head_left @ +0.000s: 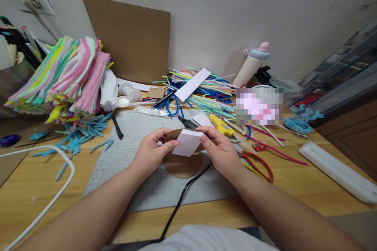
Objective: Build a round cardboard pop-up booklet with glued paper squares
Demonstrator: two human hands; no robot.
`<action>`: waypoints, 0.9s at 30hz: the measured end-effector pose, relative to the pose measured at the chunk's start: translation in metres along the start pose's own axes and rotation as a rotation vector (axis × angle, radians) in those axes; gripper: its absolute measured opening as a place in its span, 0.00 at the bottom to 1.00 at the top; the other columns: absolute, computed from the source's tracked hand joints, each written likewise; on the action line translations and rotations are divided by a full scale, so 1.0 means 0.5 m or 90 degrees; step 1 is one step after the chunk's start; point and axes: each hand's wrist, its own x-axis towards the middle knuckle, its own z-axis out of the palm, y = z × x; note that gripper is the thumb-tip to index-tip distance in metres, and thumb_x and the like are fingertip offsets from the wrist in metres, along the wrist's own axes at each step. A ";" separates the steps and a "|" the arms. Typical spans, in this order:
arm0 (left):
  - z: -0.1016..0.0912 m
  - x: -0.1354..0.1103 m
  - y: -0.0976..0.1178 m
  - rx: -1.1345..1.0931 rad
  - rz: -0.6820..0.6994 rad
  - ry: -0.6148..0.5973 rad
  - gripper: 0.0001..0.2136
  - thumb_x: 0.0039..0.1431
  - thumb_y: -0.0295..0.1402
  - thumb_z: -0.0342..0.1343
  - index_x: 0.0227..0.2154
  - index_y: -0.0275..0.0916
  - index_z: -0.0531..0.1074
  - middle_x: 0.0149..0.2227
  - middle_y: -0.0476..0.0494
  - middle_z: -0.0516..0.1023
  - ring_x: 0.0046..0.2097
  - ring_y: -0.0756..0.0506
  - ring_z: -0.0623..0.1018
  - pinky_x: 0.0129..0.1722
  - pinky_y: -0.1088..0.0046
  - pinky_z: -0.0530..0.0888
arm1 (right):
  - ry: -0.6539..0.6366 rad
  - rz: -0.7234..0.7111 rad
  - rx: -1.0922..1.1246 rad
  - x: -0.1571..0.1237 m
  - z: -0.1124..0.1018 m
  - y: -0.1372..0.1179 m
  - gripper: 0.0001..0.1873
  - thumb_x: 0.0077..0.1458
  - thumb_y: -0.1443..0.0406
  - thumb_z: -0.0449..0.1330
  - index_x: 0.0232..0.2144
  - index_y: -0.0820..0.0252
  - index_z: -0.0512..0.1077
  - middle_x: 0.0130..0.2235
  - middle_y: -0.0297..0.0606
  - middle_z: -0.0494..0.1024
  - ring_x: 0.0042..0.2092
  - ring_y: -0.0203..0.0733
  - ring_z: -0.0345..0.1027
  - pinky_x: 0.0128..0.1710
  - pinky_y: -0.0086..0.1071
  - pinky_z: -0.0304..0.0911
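My left hand (151,150) and my right hand (219,150) hold a pale pink folded card piece (187,142) together above the grey cutting mat (132,153). Fingers of both hands pinch its edges, and a curved brown cardboard strip (173,132) runs behind it between my hands. A round brown cardboard disc (182,165) lies on the mat just under the card. A yellow glue gun (221,124) rests close behind my right hand, its black cord (182,196) trailing toward me.
Stacks of pastel pipe cleaners (67,74) sit at the left, loose blue ones (79,133) beside the mat. Coloured pipe cleaners (203,90), a white paper strip (193,84), red-handled scissors (259,162), a bottle (251,64), a cardboard sheet (132,35) and a white bar (338,170) surround the mat.
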 end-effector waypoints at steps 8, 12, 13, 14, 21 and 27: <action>0.003 -0.002 0.015 0.041 0.000 -0.005 0.09 0.52 0.37 0.60 0.34 0.38 0.75 0.32 0.48 0.76 0.35 0.46 0.72 0.37 0.72 0.68 | 0.001 0.002 0.000 0.000 -0.002 0.000 0.13 0.56 0.53 0.59 0.38 0.54 0.73 0.35 0.34 0.77 0.35 0.40 0.70 0.35 0.32 0.68; 0.005 -0.010 0.023 0.065 0.024 -0.018 0.09 0.53 0.37 0.59 0.35 0.39 0.72 0.34 0.48 0.76 0.38 0.46 0.73 0.39 0.72 0.69 | -0.005 -0.003 -0.009 0.000 -0.005 -0.001 0.10 0.57 0.57 0.59 0.38 0.54 0.74 0.36 0.33 0.76 0.35 0.39 0.69 0.36 0.31 0.66; 0.007 -0.011 0.023 0.063 0.028 -0.024 0.09 0.53 0.36 0.59 0.36 0.39 0.72 0.35 0.48 0.76 0.38 0.46 0.74 0.39 0.72 0.69 | -0.006 -0.007 -0.019 0.000 -0.005 0.000 0.10 0.57 0.57 0.58 0.38 0.54 0.74 0.36 0.33 0.76 0.36 0.39 0.69 0.36 0.31 0.66; 0.010 -0.012 0.021 0.060 0.027 -0.029 0.10 0.52 0.36 0.60 0.36 0.39 0.71 0.35 0.48 0.76 0.38 0.46 0.74 0.39 0.73 0.69 | -0.007 -0.013 -0.031 -0.001 -0.005 0.000 0.10 0.58 0.57 0.58 0.38 0.54 0.74 0.37 0.34 0.76 0.37 0.40 0.69 0.37 0.32 0.66; 0.023 -0.012 0.017 0.061 -0.029 -0.032 0.08 0.49 0.36 0.62 0.32 0.39 0.73 0.32 0.50 0.79 0.35 0.45 0.76 0.35 0.72 0.70 | -0.002 -0.039 -0.072 -0.001 -0.005 -0.002 0.11 0.58 0.56 0.57 0.38 0.54 0.75 0.38 0.35 0.77 0.40 0.42 0.70 0.40 0.34 0.66; 0.017 -0.022 0.029 0.103 -0.004 -0.053 0.06 0.49 0.32 0.63 0.31 0.40 0.75 0.30 0.51 0.79 0.35 0.46 0.76 0.35 0.73 0.68 | -0.052 -0.048 -0.063 -0.011 -0.006 -0.017 0.14 0.58 0.55 0.58 0.40 0.53 0.78 0.39 0.37 0.80 0.41 0.44 0.72 0.42 0.36 0.67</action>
